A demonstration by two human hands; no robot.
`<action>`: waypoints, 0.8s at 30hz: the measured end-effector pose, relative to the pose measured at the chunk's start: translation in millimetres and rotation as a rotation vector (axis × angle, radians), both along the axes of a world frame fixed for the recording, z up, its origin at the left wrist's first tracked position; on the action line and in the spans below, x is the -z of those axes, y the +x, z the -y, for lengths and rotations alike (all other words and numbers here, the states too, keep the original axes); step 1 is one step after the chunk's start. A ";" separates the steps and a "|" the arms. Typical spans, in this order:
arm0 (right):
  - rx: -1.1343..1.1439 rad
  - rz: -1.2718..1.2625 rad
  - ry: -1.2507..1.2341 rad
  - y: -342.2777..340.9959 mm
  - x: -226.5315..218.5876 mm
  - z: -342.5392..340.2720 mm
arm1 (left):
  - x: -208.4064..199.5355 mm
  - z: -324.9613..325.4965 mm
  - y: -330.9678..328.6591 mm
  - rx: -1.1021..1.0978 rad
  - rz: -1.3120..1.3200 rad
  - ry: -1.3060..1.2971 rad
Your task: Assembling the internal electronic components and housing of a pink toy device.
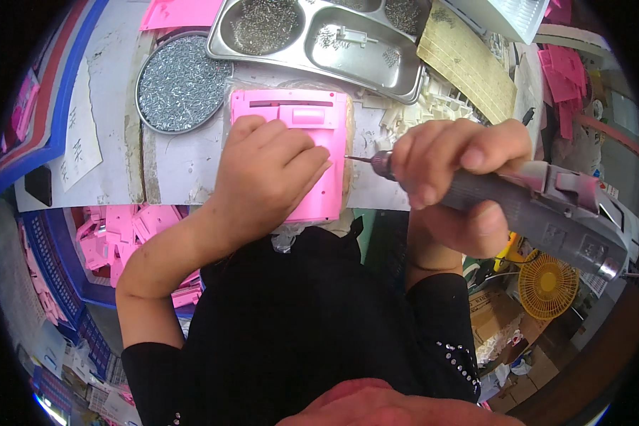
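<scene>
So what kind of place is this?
It looks like a workshop or small factory. There's a round dish full of small metal bits that look like screws, a power screwdriver in the right hand, and pink plastic parts piled up below the table.

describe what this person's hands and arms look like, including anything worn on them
The left hand and right hand are bare, with no gloves in view. The left sleeve and right sleeve are black and short. Small shiny studs dot the right one; a few show on the left too.
</scene>
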State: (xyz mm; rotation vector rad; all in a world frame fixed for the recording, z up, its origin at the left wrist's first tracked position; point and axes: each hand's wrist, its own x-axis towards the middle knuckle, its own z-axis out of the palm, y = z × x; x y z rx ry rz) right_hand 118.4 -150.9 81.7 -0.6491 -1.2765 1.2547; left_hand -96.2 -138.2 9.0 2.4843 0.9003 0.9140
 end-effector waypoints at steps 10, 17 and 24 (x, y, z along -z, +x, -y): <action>0.052 0.028 0.071 9.4 -4.4 17.7 | 5.2 5.1 6.6 0.023 -0.218 0.119; 0.020 -0.016 0.047 8.5 -3.4 18.0 | 5.9 4.8 3.0 0.014 -0.176 0.062; 0.045 -0.018 0.087 13.9 5.3 14.7 | 2.9 4.2 4.1 0.046 -0.021 0.021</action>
